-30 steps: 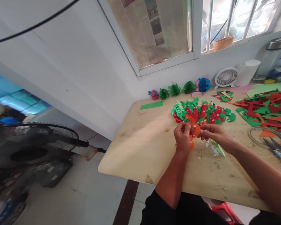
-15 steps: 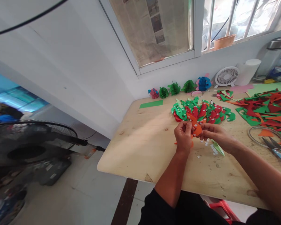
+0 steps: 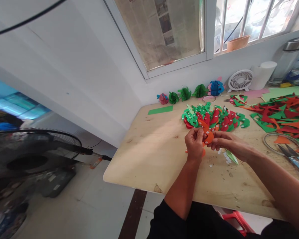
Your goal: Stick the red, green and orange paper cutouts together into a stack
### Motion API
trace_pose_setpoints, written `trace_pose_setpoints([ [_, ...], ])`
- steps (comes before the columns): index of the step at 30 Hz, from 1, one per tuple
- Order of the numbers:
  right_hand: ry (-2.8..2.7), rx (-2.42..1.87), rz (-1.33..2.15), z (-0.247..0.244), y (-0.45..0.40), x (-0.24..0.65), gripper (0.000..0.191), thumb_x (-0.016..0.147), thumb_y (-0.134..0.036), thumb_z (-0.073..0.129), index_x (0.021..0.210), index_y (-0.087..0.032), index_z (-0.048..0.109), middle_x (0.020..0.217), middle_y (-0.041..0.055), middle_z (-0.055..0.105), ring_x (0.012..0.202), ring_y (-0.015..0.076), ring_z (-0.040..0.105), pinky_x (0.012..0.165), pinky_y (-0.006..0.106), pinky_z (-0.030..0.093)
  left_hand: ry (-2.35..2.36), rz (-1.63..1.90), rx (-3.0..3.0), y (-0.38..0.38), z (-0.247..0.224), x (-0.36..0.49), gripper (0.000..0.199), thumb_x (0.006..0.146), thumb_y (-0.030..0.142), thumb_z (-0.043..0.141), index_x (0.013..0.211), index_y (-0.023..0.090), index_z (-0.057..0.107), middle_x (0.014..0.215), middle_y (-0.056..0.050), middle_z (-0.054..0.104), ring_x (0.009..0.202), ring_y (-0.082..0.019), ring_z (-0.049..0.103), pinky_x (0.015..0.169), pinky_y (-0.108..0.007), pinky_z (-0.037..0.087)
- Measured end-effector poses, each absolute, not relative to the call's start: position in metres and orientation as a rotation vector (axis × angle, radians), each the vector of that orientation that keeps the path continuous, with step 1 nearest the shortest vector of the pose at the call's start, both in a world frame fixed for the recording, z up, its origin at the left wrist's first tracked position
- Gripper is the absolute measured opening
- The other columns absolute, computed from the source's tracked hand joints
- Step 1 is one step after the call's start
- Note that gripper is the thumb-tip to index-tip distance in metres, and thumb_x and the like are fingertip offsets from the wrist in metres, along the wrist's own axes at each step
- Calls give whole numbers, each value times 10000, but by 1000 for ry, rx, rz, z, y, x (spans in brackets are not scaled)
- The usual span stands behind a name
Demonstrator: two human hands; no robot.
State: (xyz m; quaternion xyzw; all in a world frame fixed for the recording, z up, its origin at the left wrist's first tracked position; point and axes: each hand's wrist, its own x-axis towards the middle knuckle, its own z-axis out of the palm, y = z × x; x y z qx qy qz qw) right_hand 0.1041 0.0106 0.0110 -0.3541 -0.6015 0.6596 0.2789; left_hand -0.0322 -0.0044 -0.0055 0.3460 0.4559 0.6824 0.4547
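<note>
My left hand (image 3: pixel 194 142) is closed on an orange paper cutout (image 3: pixel 209 137) with small white squares on it, held above the table. The fingers of my right hand (image 3: pixel 230 144) pinch that cutout's right edge, partly hidden behind it. Just beyond my hands lies a heap of green and red curved paper cutouts (image 3: pixel 231 120), many carrying white squares. Under my right hand, small white squares (image 3: pixel 228 157) are scattered beside a pale green folded paper piece (image 3: pixel 232 156). More orange paper shows below my left hand, mostly covered.
Scissors (image 3: pixel 292 157) and a ring-shaped roll (image 3: pixel 284 143) lie at the right near red, orange and green paper scraps (image 3: pixel 286 113). Along the wall stand green paper balls (image 3: pixel 185 94), a blue paper figure (image 3: pixel 216 88) and a small white fan (image 3: pixel 240 80). A green strip (image 3: pixel 160 110) lies at the left.
The fingers of my right hand have shifted slightly at the orange cutout's right edge. My left hand keeps its hold, and the whole view has moved a little.
</note>
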Motion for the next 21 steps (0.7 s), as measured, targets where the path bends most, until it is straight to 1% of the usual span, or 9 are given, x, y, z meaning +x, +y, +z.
trace_pose_setpoints([
  [4,-1564,-925,1817,11,11,105,279,743,-416,618,862,-164,627,800,47,623,680,139,539,619,270,415,1116,1683,859,-4,-5,-32,352,678,486,651,614,155,548,551,10,532,502,-81,489,529,-217,415],
  [11,-1638,-957,1753,7,12,101,331,735,-495,621,787,-167,623,739,26,623,619,115,501,587,254,390,1101,1700,861,-6,-2,-32,339,680,462,659,603,153,543,545,13,529,497,-79,479,532,-219,409],
  [21,-1573,-987,1750,3,13,98,313,696,-481,666,734,-173,628,705,13,642,592,106,506,573,249,376,1076,1688,844,-6,-1,-31,351,675,453,665,593,140,529,514,33,494,449,-53,428,481,-192,375],
])
